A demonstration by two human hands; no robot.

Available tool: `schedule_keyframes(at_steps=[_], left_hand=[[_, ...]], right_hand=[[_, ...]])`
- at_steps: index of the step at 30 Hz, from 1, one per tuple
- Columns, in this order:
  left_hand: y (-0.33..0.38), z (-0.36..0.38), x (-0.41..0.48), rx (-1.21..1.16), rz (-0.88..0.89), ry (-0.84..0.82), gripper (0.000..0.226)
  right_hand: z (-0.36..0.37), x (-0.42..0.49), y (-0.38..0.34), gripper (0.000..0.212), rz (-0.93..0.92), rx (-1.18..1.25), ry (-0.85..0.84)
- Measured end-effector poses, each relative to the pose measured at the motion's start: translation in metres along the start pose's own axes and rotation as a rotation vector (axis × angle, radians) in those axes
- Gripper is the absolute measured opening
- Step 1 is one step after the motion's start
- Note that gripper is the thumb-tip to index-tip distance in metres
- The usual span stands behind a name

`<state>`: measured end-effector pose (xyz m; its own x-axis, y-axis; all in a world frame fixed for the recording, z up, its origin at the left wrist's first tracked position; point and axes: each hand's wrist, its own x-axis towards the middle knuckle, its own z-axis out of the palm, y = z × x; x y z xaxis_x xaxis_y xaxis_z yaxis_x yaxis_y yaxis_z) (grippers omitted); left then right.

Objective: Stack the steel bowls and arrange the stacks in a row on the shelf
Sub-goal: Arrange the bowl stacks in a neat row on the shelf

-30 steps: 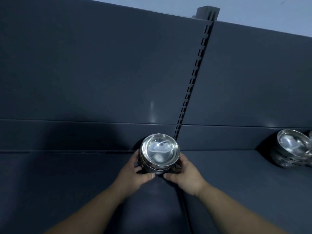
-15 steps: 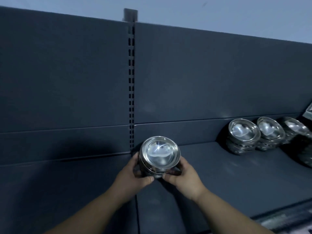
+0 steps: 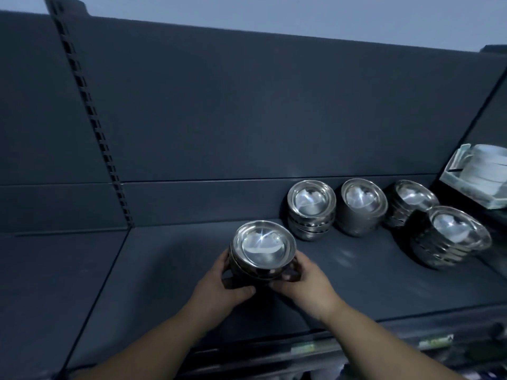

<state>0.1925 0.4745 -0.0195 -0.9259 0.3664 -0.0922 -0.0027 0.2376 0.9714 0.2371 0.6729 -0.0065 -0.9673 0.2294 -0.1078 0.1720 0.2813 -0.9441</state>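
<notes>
A stack of steel bowls (image 3: 263, 246) is held between both hands just above the dark shelf (image 3: 170, 270). My left hand (image 3: 222, 286) grips its left side and my right hand (image 3: 307, 283) grips its right side, thumbs under the front. Along the back wall to the right stand three more bowl stacks in a row: one (image 3: 311, 208), a second (image 3: 362, 205) and a third (image 3: 411, 201). A larger, leaning stack (image 3: 452, 237) sits in front of the third one.
A slotted upright post (image 3: 93, 119) divides the back panel at the left. White stacked dishes (image 3: 482, 176) sit in the neighbouring bay at far right. The shelf's front edge (image 3: 356, 338) carries price labels.
The view has swung to the right, bringing the row of bowl stacks fully into sight. Both hands have carried the held stack rightward, closer to that row.
</notes>
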Motion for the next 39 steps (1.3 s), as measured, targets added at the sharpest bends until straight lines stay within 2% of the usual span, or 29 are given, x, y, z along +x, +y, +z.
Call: schedule_keyframes(at_steps=[5,13,17,18,21,31,39], left_hand=[[0.005,0.034,-0.005,0.039,-0.018,0.025,0.095],[0.007,0.050,-0.017,0.179,-0.014,0.041,0.090],[0.015,0.042,-0.011,0.330,0.034,0.068,0.110],[0.017,0.041,-0.008,0.356,0.047,0.065,0.110],[0.026,0.039,-0.002,0.428,0.095,0.061,0.081],[0.033,0.041,0.002,0.398,0.134,0.127,0.087],[0.033,0.044,-0.005,0.449,0.123,0.101,0.086]], right_hand=[[-0.030,-0.005,0.016,0.067,-0.012,-0.032,-0.012],[-0.047,-0.014,0.025,0.070,-0.032,-0.093,-0.006],[-0.049,-0.012,0.024,0.082,-0.082,-0.175,0.004],[-0.050,-0.011,0.023,0.087,-0.098,-0.204,0.002],[-0.052,-0.008,0.019,0.095,-0.126,-0.258,-0.004],[-0.066,0.000,0.004,0.088,-0.137,-0.186,-0.069],[-0.068,-0.002,0.005,0.090,-0.149,-0.178,-0.113]])
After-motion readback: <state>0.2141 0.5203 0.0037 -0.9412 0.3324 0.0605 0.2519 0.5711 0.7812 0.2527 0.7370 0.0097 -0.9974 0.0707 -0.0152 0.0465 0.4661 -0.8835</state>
